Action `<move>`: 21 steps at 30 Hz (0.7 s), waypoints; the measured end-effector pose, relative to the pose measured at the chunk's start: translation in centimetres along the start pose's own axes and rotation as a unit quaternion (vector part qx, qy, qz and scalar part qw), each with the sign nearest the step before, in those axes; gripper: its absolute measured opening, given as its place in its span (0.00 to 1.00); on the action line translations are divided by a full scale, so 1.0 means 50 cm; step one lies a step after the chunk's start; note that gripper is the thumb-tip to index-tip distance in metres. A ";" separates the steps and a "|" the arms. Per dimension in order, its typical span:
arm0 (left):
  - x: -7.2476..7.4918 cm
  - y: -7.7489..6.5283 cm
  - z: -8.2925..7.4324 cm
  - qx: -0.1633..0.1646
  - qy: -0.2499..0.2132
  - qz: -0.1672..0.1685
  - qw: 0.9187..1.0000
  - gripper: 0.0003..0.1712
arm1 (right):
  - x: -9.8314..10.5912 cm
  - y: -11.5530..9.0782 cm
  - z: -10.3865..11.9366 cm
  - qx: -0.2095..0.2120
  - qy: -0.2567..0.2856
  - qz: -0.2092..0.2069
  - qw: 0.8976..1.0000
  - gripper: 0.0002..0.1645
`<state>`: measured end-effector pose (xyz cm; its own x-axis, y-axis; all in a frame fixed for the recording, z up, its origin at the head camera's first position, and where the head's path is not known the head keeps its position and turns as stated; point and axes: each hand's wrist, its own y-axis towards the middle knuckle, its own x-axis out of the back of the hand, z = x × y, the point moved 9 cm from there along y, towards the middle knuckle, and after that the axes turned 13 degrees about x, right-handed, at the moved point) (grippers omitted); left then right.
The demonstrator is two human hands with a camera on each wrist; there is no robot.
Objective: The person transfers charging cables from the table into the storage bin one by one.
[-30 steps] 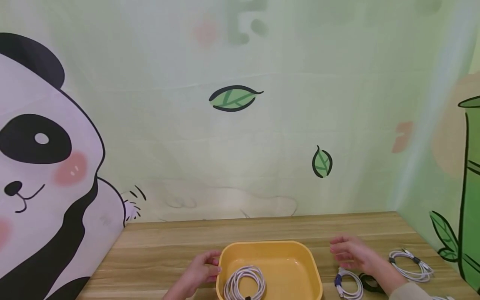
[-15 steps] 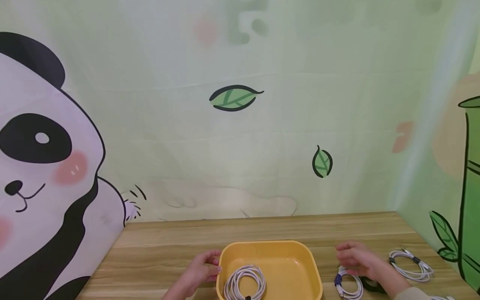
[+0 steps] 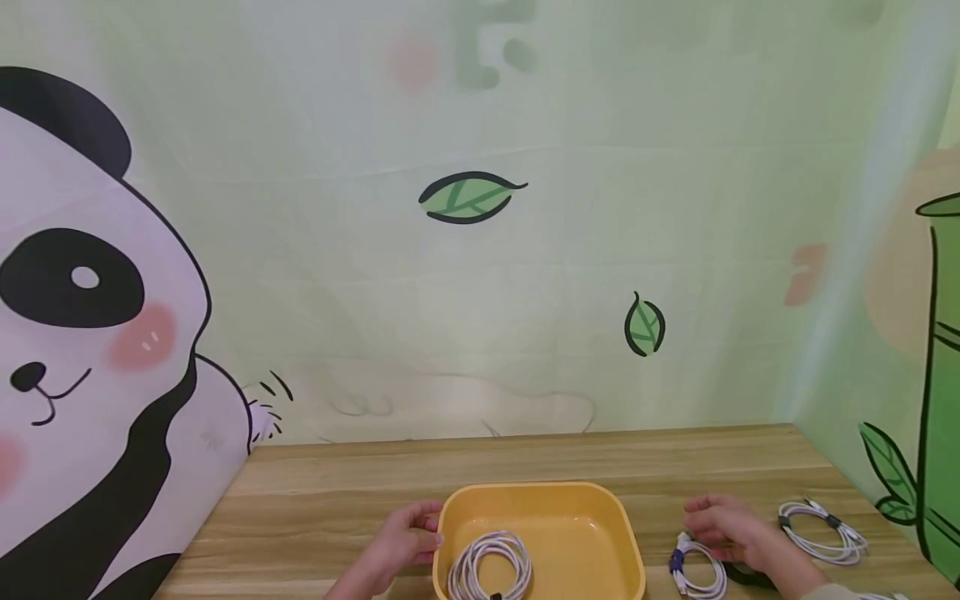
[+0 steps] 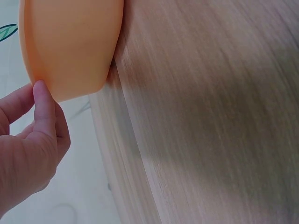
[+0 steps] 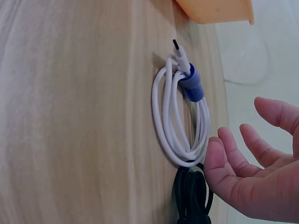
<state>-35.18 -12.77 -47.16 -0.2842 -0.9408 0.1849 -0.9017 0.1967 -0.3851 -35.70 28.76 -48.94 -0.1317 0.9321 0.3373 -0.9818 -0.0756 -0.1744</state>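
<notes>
At the left side of a yellow plastic tray (image 3: 540,496), my left hand (image 3: 393,546) holds the rim between thumb and fingertips; the left wrist view shows the thumb (image 4: 43,100) against the outer wall. Inside the tray lies a coiled white cable (image 3: 463,567) with a black tie. My right hand (image 3: 727,532) hovers, fingers spread and slightly bent, holding nothing. Closest to its fingertips are a white cable coil (image 5: 163,121) with a blue strap and a black cable coil (image 5: 183,191) touching it. In the head view, the right hand partly hides the black coil.
Farther right on the wooden table (image 3: 337,475) lies another white cable coil (image 3: 825,554) with dark ties. A bit of something white (image 3: 885,596) shows at the bottom edge. Behind the table hangs a printed backdrop (image 3: 480,333) with a panda and leaves.
My right hand has moved right and slightly nearer, lowering toward the blue-strapped and black cable coils. My left hand and the tray have stayed in place.
</notes>
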 end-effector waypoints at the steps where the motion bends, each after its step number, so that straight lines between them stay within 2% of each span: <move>1: 0.000 0.001 0.000 0.001 0.000 -0.001 1.000 0.28 | 0.000 -0.001 -0.001 -0.002 -0.001 0.000 1.000 0.28; 21: -0.002 -0.001 -0.001 -0.010 0.000 -0.002 1.000 0.29 | -0.005 -0.005 -0.016 -0.010 -0.007 0.002 1.000 0.25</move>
<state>-35.13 -12.67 -47.10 -0.2808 -0.9417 0.1854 -0.9092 0.1992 -0.3655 -35.32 28.82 -49.71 -0.1385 0.9267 0.3494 -0.9782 -0.0729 -0.1943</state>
